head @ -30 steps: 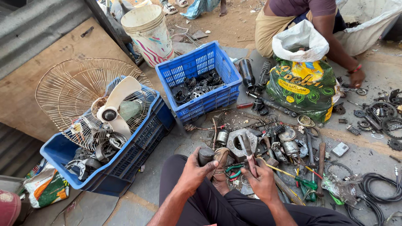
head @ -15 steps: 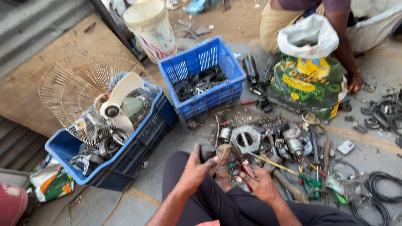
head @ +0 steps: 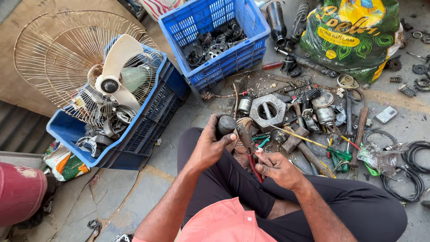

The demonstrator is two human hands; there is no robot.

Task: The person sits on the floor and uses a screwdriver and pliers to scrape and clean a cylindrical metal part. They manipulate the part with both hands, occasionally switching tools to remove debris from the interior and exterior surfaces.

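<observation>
I sit cross-legged on the ground. My left hand [head: 210,143] is wrapped around a dark cylindrical metal part [head: 226,124] held over my knee. My right hand [head: 277,168] grips red-handled pliers [head: 249,145], whose jaws point up toward that part. A grey hexagonal metal block [head: 268,111] lies just beyond my hands, beside a small silver cylinder [head: 244,105]. Hammers, green-handled tools and small motor parts [head: 324,114] are scattered to the right of my hands.
A blue crate [head: 134,130] at left holds a fan guard with a white blade [head: 117,67]. A second blue crate [head: 215,40] of dark metal parts stands behind. A green printed sack [head: 351,36] sits at far right, black cables [head: 414,166] at right edge.
The view has dropped and closed in on my hands; the person behind the sack has left the frame. My hands stay on the cylinder and pliers, now closer together.
</observation>
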